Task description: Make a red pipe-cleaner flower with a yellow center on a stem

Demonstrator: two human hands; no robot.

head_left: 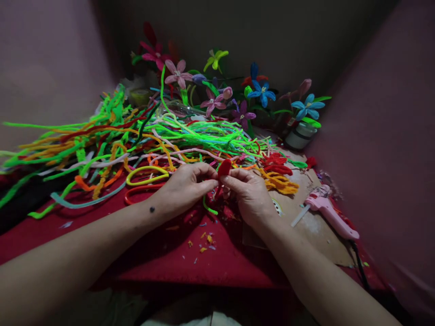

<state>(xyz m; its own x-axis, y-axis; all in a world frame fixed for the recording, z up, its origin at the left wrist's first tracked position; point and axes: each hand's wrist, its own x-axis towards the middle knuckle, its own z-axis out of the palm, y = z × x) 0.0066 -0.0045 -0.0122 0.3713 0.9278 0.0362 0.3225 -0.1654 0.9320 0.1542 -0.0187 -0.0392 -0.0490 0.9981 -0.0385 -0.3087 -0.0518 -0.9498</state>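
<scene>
My left hand (pixel 185 185) and my right hand (pixel 246 192) meet at the middle of the red cloth (pixel 142 244), fingers pinched together. Between the fingertips stands a small red pipe-cleaner petal (pixel 224 168), held by both hands. A green pipe-cleaner piece (pixel 209 208) hangs just below the hands. More red petal loops (pixel 277 164) lie just right of my right hand, beside a bunch of orange pipe cleaners (pixel 278 181).
A big pile of loose pipe cleaners (pixel 118 136), mostly green and orange, covers the left and back. Finished pipe-cleaner flowers (pixel 217 90) stand at the back. A pink glue gun (pixel 331 215) lies on cardboard (pixel 316 240) at right, near a small jar (pixel 299 135).
</scene>
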